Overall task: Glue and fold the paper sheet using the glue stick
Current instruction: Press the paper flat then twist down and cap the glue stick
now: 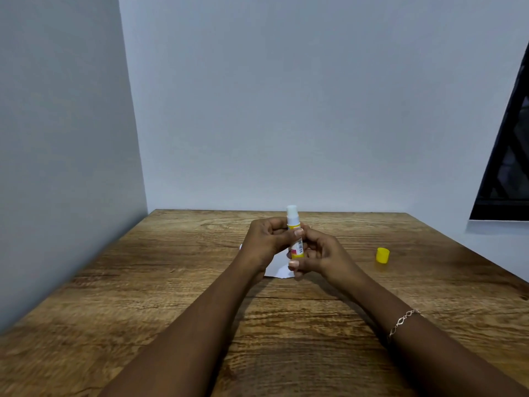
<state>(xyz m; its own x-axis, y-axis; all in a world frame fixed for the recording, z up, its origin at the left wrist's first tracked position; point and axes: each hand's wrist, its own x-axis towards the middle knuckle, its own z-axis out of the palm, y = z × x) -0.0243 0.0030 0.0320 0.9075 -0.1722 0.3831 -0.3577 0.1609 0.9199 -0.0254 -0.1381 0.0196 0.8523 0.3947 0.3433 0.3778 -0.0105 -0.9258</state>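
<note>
A thin bracelet (403, 322) circles the right wrist above the wooden table (160, 287). Both hands hide most of the white paper sheet (276, 270) lying beneath them. The left hand (264, 242) grips the upright, uncapped glue stick (294, 224) and the right hand (322, 257) pinches its base. The label's print is unreadable. The yellow cap (382, 255) stands well apart to the right. A dark window (509, 167) lies beyond.

Wooden desk in a pale corner.
The desk (160, 296), brown with strong grain, fits into a corner: its left edge runs along the left wall (57, 138) and its far edge meets the back wall (286, 96). Both walls are plain, bluish-grey and evenly lit. A dark window (509, 173) with a black frame stands beyond the desk's far right corner.
</note>
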